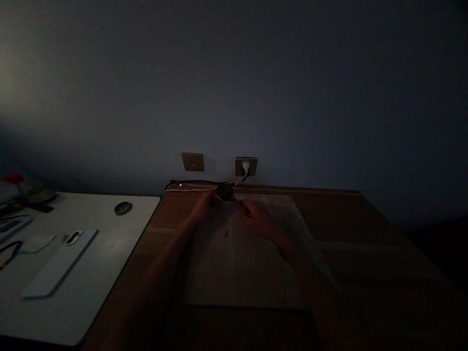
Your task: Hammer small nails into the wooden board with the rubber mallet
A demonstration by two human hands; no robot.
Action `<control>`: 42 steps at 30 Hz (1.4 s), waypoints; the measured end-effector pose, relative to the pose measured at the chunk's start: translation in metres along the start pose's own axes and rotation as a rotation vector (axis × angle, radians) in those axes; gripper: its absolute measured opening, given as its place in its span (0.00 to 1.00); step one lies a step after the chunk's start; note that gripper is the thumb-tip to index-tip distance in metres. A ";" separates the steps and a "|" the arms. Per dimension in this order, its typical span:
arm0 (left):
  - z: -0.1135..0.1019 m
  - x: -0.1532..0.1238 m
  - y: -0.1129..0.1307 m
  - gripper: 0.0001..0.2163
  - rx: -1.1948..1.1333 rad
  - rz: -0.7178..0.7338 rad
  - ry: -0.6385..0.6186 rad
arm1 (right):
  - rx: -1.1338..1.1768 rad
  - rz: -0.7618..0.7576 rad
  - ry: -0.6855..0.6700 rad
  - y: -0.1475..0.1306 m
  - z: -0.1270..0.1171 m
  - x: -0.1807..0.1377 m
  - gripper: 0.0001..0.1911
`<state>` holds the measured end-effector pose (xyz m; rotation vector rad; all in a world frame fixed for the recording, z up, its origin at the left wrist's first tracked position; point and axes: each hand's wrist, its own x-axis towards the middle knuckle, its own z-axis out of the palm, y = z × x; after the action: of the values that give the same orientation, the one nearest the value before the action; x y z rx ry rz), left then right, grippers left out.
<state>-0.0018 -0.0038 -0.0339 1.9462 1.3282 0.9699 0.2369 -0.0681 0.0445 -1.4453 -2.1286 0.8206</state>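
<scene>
The scene is dim. A pale flat sheet lies on the wooden table, and both hands are over its far part. My right hand is closed around the handle of a tool with a dark round head; its exact kind cannot be made out. The head is near the sheet's far edge, just right of my left hand. My left hand's fingers are bent and closed beside that head, and what they pinch is hidden in shadow. A small dark sliver lies on the sheet nearer me.
A white table adjoins on the left, bearing a pale phone, a tape roll and a red-capped bottle. Cables run along the wooden table's back edge to a plug in the wall socket.
</scene>
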 end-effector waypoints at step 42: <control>0.021 0.090 0.109 0.23 -0.075 -0.001 -0.083 | 0.244 0.305 0.242 0.017 -0.060 0.043 0.15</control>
<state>0.0927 0.0434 0.0616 1.9076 1.2294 0.9153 0.2717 -0.0091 0.0777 -1.6625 -1.5953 0.9245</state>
